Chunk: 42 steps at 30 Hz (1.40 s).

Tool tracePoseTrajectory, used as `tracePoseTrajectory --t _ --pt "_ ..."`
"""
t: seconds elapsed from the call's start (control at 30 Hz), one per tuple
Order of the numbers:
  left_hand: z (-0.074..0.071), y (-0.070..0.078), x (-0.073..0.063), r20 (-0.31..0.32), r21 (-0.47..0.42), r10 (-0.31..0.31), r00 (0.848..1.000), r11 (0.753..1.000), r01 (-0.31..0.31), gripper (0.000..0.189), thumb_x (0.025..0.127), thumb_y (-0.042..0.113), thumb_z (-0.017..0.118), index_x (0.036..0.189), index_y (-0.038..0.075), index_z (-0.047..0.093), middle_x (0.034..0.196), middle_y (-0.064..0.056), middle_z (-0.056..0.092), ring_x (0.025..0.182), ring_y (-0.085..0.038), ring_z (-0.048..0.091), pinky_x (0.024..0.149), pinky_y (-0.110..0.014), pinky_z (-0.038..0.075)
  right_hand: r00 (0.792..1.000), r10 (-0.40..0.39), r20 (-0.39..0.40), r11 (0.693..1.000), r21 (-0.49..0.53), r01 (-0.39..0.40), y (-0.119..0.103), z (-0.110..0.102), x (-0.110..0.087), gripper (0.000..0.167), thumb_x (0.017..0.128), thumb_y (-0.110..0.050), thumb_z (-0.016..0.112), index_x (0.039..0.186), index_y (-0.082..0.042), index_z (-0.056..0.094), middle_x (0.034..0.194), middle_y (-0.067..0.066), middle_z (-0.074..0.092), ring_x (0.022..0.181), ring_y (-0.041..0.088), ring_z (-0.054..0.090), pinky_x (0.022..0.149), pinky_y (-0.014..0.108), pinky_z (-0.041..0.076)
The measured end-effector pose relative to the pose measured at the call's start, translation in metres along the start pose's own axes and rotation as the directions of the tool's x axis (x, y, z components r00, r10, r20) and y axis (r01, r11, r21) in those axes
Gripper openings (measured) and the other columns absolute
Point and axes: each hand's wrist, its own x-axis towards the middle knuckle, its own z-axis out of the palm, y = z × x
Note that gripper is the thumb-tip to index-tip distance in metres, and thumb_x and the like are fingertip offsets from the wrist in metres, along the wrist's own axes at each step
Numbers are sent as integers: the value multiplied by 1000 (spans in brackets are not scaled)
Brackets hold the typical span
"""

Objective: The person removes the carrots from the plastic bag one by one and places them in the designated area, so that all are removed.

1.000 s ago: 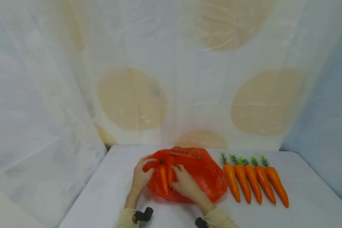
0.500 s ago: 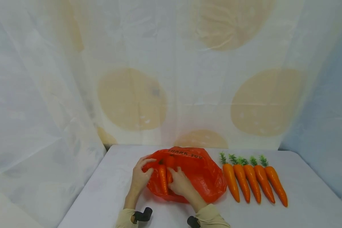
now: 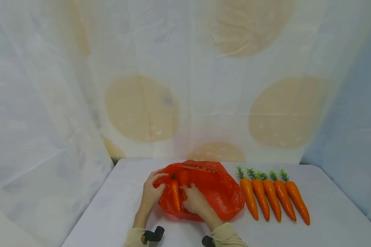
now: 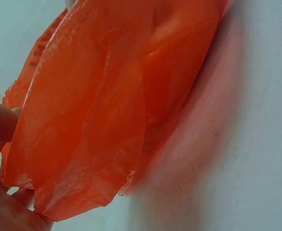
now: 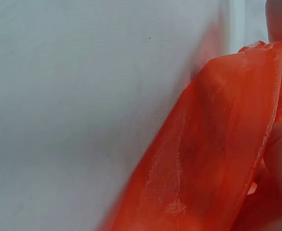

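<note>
A red plastic bag (image 3: 216, 193) printed "THANK YOU" lies with its mouth facing me. My left hand (image 3: 151, 193) holds the bag's left edge, thumb and fingers bent around the film. Inside, one carrot (image 3: 175, 195) lies at the left, tip towards me. Beside it is another carrot (image 3: 183, 177), its lower part between the thumb and index finger of my right hand (image 3: 196, 200), which reaches into the mouth. In the left wrist view the bag's side (image 4: 87, 125) covers most of the work. In the right wrist view the near rim (image 5: 271, 130) hides the held carrot.
Several orange carrots with green tops, such as the leftmost carrot (image 3: 249, 199), lie in a slanted row right of the bag. The white table (image 3: 117, 202) ends at a hanging sheet (image 3: 204, 130) with tan round shapes. Similar sheets close off both sides.
My right hand has shifted left inside the bag, bringing its carrot closer against the left one. The left hand keeps its place at the bag's edge.
</note>
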Motion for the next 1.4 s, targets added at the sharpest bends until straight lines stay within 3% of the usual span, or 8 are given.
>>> tracePoseTrajectory --t 0.2,0.37,0.5,0.83,1.17,1.27,1.4 --pt "2 -4 -1 -24 28 23 999 999 -22 32 80 -14 56 106 -3 70 129 -18 60 122 -36 54 105 -56 40 1000 23 -12 1000 -1 -23 1 5 0 44 83 -11 76 126 -8 64 134 21 47 111 35 54 98 58 47" --pt "-2 0 0 11 -17 -1 1000 1000 1 31 81 -14 56 107 -5 70 130 -20 59 125 -38 53 108 -56 37 999 -12 -48 1000 8 12 5 7 -1 44 79 2 75 121 -5 66 123 19 49 101 32 56 93 53 51" --pt "-3 -2 0 29 -5 -10 1000 1000 10 31 82 -14 56 108 -5 70 132 -20 58 127 -37 52 109 -55 37 998 -34 -50 999 -9 34 6 5 -2 45 78 7 71 121 -4 66 117 18 50 95 31 57 91 51 52" --pt "-2 -4 0 -20 -20 15 1000 1000 -15 31 80 -17 57 103 -3 72 128 -19 61 123 -37 55 106 -57 38 992 -91 -93 992 -99 82 5 -1 -4 48 74 8 66 121 -2 66 110 18 58 91 33 62 86 48 54" --pt "-2 -6 2 12 -17 8 1000 1000 -8 31 82 -15 56 107 -4 71 131 -21 59 126 -38 53 109 -57 36 985 -15 -170 998 -69 4 5 -2 -2 43 73 8 68 114 -5 69 108 20 58 92 40 58 85 53 52" --pt "-1 -10 2 25 -8 -4 1000 1000 4 31 83 -14 56 109 -3 71 133 -20 58 127 -37 51 110 -56 35 982 -9 -191 998 -66 -4 4 -3 -4 42 74 7 68 114 -6 68 107 19 59 91 39 58 85 53 52" --pt "2 -29 5 13 -9 -16 1000 1000 16 33 83 -14 56 109 -1 71 134 -18 57 128 -37 51 110 -57 34 977 -28 -210 998 -69 14 3 -2 -6 42 76 7 66 117 -4 67 109 19 61 93 40 59 90 52 51"
